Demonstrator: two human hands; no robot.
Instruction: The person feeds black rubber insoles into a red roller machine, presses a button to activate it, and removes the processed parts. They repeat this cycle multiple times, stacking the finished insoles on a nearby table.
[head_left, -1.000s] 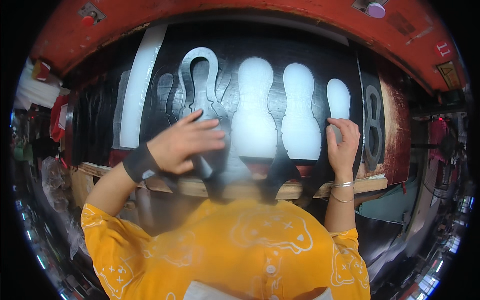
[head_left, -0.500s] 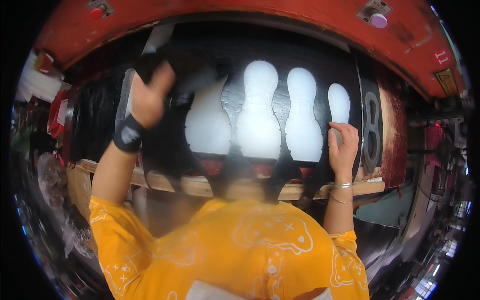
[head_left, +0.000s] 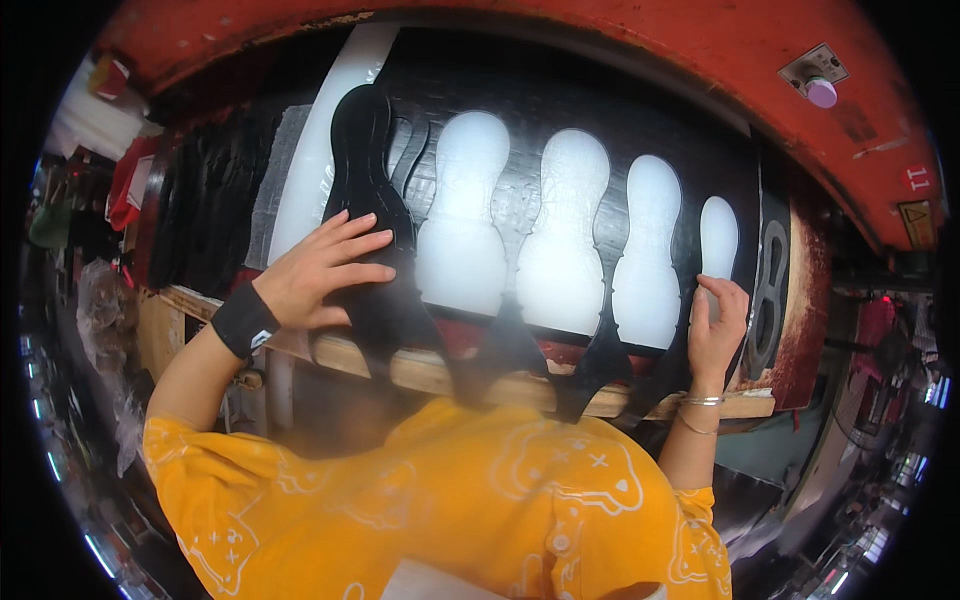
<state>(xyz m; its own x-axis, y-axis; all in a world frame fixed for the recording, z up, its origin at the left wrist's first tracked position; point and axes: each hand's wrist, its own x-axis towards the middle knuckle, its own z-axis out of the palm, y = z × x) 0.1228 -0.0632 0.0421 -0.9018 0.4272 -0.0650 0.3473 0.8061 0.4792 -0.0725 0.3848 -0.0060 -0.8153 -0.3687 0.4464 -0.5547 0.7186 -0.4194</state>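
A black sheet (head_left: pixel 519 256) lies over the bench, with several sole-shaped openings showing white beneath, such as the white sole shape (head_left: pixel 563 230) in the middle. On the left lies a black sole-shaped piece (head_left: pixel 362 140), wide at its lower part. My left hand (head_left: pixel 325 270), with a black wristband, rests on its lower part, fingers spread flat. My right hand (head_left: pixel 717 325) is at the sheet's right side, at the lower end of the smallest white sole shape (head_left: pixel 719 235). Its fingers are bent, with thumb and forefinger close together on the sheet's strip.
A red machine beam (head_left: pixel 640 45) with a lilac button (head_left: pixel 821 93) spans the far side. Grey loop-shaped tool (head_left: pixel 768 290) lies right of the sheet. Dark strips (head_left: pixel 205 210) are piled at left. The bench's wooden front edge (head_left: pixel 420 370) runs before me.
My left hand has come down and nearer from a blurred sweep with a dark piece, which now lies flat under it. The view has shifted; my right hand stays by the smallest shape.
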